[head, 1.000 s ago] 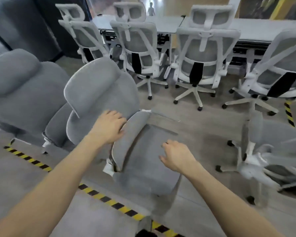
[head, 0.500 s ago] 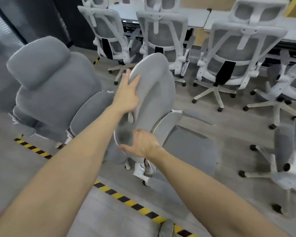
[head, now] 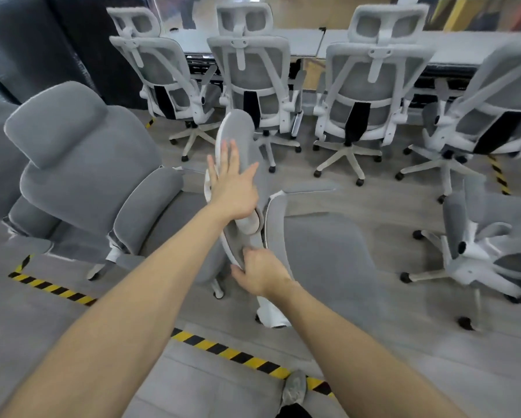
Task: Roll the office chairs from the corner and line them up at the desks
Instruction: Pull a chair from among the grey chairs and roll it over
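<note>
A grey padded office chair (head: 322, 260) stands right in front of me, its backrest turned edge-on toward me. My left hand (head: 232, 188) lies flat with spread fingers against the upper backrest. My right hand (head: 260, 274) grips the lower edge of the backrest near the armrest. A second grey padded chair (head: 81, 164) stands to the left. Several white mesh chairs, one of them (head: 250, 73) straight ahead, are lined up facing the white desks (head: 307, 40) at the back.
Another white mesh chair (head: 491, 254) stands askew at the right. Yellow-black floor tape (head: 229, 354) runs diagonally across the grey floor below my arms. My shoe (head: 294, 389) shows at the bottom. Dark panels (head: 27, 40) close off the left corner.
The grey chair has swung round so its backrest is now edge-on. My left hand slid up onto the backrest, and my right hand moved from the seat to the backrest's lower edge.
</note>
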A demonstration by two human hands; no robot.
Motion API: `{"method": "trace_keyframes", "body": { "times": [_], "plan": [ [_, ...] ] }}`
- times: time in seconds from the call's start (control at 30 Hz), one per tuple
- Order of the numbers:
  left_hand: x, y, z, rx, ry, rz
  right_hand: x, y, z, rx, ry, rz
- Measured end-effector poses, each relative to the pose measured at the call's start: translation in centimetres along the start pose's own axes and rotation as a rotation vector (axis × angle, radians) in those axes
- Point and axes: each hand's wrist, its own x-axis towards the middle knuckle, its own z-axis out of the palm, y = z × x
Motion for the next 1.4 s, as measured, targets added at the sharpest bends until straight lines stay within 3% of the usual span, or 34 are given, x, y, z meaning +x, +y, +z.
{"method": "trace_keyframes", "body": {
  "times": [0.2,0.3,0.4,0.5,0.6,0.73,0.87,1.0,1.4],
  "plan": [
    [-7.2,7.5,1.0,0.093,-0.154,0.181,-12.3,8.3,-0.8,-0.013,0.068,0.051],
    [-10.0,10.4,0.8,0.044,-0.128,0.382,-18.0,12.0,-2.3,-0.002,0.102,0.149],
    [-10.9,10.4,0.3,0.073,-0.076,0.555,-22.4,15.6,-3.0,-0.061,0.207,0.252],
    [-9.5,9.1,-0.3,0.266,-0.091,0.545,-24.4,16.5,-3.2,-0.200,0.259,0.375],
    [-8.9,9.5,0.2,0.309,-0.035,0.516,-25.2,16.6,-3.4,-0.267,0.393,0.471],
    [-9.0,10.8,3.2,0.198,0.247,0.653,-26.2,19.5,-4.0,-0.248,0.652,0.392],
    [-7.2,11.2,4.9,0.091,0.439,0.737,-25.1,22.2,-5.5,-0.227,0.719,0.286],
    [-3.8,12.2,5.6,0.033,0.516,0.749,-21.9,24.8,-6.7,-0.191,0.808,0.234],
    [8.2,17.6,5.5,-0.034,0.533,0.680,-12.9,30.7,-13.7,-0.352,0.658,0.385]
  ]
}}
